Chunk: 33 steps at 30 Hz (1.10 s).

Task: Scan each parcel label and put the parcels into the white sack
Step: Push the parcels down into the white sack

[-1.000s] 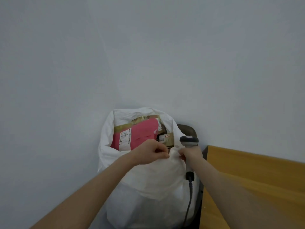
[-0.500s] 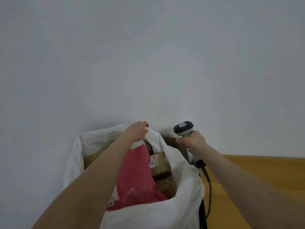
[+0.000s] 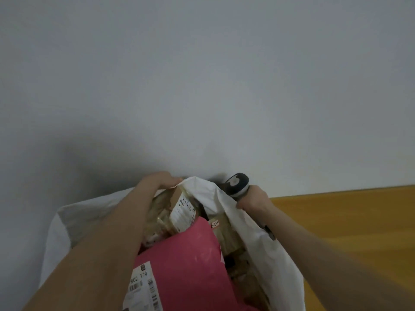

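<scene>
The white sack (image 3: 265, 250) stands open below me, full of parcels. A pink mailer (image 3: 190, 263) with a white barcode label lies on top, with brown taped boxes (image 3: 179, 212) behind it. My left hand (image 3: 157, 182) reaches across the sack and grips its far rim. My right hand (image 3: 252, 199) holds the grey handheld scanner (image 3: 237, 184) and also pinches the sack's right rim. The scanner's head points up and to the left.
A pale wall (image 3: 202, 86) fills the upper view right behind the sack. A wooden table top (image 3: 348, 221) runs along the right side, next to the sack.
The view has closed in on the sack and tilted over it. My left hand stays at the far rim while my right hand with the scanner now grips the right rim, spreading the mouth.
</scene>
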{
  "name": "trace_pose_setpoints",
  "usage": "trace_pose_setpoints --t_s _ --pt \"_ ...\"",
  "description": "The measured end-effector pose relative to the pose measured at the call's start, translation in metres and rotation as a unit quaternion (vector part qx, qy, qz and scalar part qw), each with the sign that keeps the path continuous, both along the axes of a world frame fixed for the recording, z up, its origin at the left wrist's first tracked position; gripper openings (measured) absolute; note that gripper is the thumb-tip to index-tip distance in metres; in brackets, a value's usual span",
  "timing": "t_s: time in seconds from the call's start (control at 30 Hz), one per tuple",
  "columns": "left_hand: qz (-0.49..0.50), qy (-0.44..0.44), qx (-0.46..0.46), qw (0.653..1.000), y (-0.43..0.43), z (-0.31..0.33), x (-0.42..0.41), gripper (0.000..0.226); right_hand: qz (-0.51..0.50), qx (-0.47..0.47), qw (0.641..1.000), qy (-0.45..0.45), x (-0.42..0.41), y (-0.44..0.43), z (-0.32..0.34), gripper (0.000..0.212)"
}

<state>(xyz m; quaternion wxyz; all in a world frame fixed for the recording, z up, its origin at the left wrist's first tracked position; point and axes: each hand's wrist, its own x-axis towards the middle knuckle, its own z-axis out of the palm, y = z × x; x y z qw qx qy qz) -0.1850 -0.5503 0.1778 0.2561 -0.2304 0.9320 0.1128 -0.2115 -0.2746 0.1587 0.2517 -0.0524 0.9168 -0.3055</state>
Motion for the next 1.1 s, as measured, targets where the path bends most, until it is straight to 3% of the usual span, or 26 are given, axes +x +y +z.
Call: trace_pose_setpoints --t_s 0.07,0.23,0.3,0.4,0.5,0.57,0.63,0.7,0.83,1.0,1.1 --pt "0.003 0.009 0.027 1.000 0.000 0.004 0.000 0.068 0.005 -0.012 1.000 0.008 0.000 0.001 0.006 0.034" --pt "0.045 0.187 0.024 0.981 0.007 0.017 -0.005 0.016 0.036 -0.001 0.999 -0.027 0.015 -0.003 -0.007 0.039" --pt "0.083 0.286 0.038 0.954 0.010 0.036 -0.009 0.015 0.018 -0.011 1.000 -0.018 0.020 -0.008 -0.012 0.036" --pt "0.088 0.368 0.029 0.925 0.015 0.056 -0.001 0.015 -0.007 -0.018 1.000 0.024 0.024 -0.013 -0.005 0.022" --pt "0.104 0.391 0.143 0.903 0.010 0.053 0.016 0.014 -0.041 -0.040 0.996 0.074 0.012 -0.012 0.024 0.020" --pt "0.098 0.385 0.163 0.903 -0.005 0.054 0.033 0.019 -0.081 -0.061 0.989 0.108 -0.002 -0.007 0.047 0.025" --pt "0.117 0.333 0.106 0.930 -0.028 0.059 0.050 0.039 -0.110 -0.092 0.981 0.131 -0.009 -0.001 0.062 0.025" --pt "0.167 0.244 0.022 0.955 -0.061 0.056 0.074 0.055 -0.107 -0.103 0.980 0.133 -0.006 0.000 0.066 0.020" --pt "0.226 0.086 -0.062 0.968 -0.127 0.020 0.129 0.070 -0.052 -0.075 0.990 0.109 0.009 -0.008 0.052 0.014" --pt "0.093 0.060 -0.061 0.992 -0.094 0.022 0.137 0.057 -0.015 -0.048 0.995 0.090 0.016 -0.023 0.042 0.031" --pt "0.109 0.118 -0.052 0.986 -0.079 0.025 0.127 0.034 -0.024 -0.021 0.995 0.093 0.018 -0.024 0.036 0.027"
